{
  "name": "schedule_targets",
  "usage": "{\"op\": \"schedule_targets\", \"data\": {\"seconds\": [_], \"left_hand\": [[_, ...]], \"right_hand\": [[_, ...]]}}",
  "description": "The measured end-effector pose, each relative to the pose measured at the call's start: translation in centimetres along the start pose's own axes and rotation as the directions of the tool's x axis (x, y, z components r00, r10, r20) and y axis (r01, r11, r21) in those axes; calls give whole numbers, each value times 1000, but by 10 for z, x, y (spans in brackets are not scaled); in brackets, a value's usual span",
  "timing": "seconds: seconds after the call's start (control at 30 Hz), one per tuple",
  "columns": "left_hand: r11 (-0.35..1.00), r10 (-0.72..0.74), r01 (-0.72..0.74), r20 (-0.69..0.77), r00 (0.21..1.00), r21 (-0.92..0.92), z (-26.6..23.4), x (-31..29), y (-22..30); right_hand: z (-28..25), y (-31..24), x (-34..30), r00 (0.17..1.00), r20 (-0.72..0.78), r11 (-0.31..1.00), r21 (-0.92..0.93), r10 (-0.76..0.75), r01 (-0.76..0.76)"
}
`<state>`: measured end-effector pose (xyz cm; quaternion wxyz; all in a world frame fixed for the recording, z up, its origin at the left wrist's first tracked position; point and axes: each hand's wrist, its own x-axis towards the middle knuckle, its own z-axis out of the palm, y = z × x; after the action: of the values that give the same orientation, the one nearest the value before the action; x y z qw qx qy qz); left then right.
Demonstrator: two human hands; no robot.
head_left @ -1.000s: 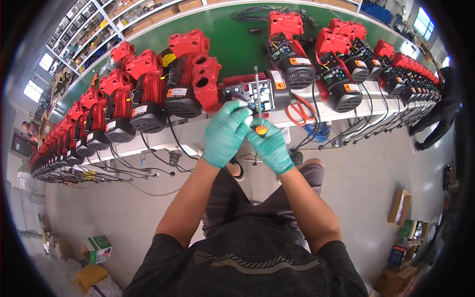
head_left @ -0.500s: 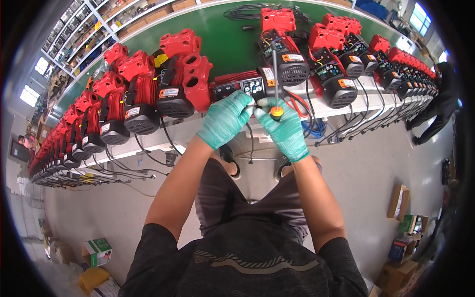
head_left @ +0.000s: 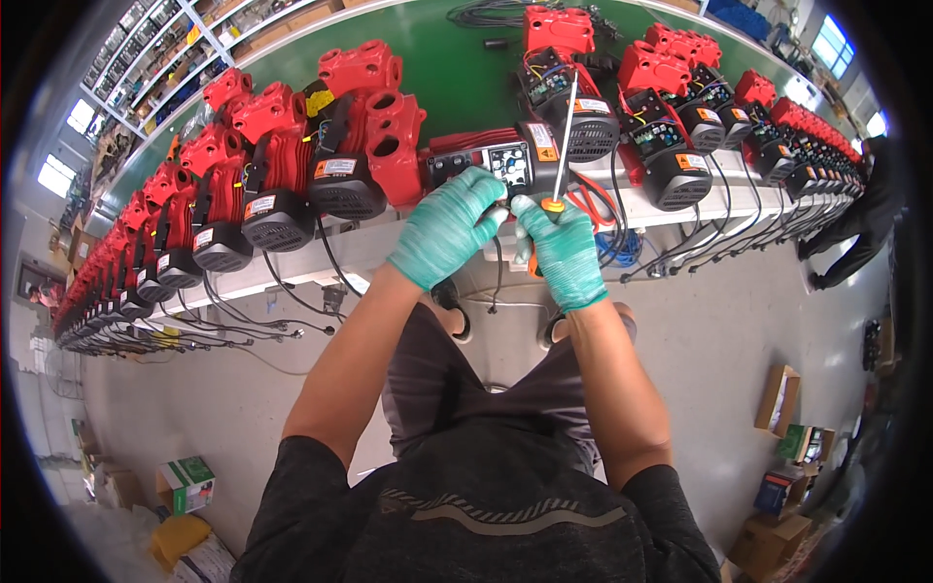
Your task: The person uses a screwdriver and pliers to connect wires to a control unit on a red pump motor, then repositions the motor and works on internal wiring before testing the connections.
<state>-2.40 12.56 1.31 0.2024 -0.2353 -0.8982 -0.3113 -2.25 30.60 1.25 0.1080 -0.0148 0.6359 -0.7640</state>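
Note:
On the bench edge in front of me lies a red motor unit (head_left: 473,140) on its side, its control box uncovered with a circuit board (head_left: 509,167) showing. My left hand (head_left: 449,229), in a green glove, has thumb and fingers pinched together just below the board; what they hold is too small to make out. Close beside it, my right hand (head_left: 564,255), gloved likewise, grips a screwdriver (head_left: 567,136) by its orange handle. The shaft points away from me, past the unit's black fan cover. The right thumb and forefinger come near the left fingertips.
Rows of similar red units (head_left: 394,146) line the bench on both sides, their black cords (head_left: 332,257) hanging over the front edge. Red and blue cables (head_left: 622,251) lie right of my hands. Cardboard boxes (head_left: 777,400) stand on the floor. A person in dark clothes (head_left: 860,228) is at far right.
The screwdriver has tilted in my right hand, its shaft now leaning right and its handle lower in the palm. Both hands stay close together by the board. The view has shifted slightly.

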Motion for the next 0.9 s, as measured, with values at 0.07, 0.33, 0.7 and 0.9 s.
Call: {"op": "schedule_targets", "data": {"seconds": [0.07, 0.33, 0.7, 0.9], "left_hand": [[998, 45, -44, -41, 998, 41, 5, -2, -5], [1000, 3, -4, -32, 999, -20, 4, 0, -3], [1000, 5, -4, 20, 1000, -22, 1, -1, -7], [985, -99, 98, 4, 995, -141, -4, -2, 1]], "right_hand": [[0, 0, -2, 1000, -3, 1000, 24, -9, 9], [-27, 11, -7, 968, -167, 980, -97, -186, 172], [-31, 8, 15, 642, 394, 284, -660, -657, 696], [-23, 3, 3, 788, 283, 481, -664, -547, 572]]}}
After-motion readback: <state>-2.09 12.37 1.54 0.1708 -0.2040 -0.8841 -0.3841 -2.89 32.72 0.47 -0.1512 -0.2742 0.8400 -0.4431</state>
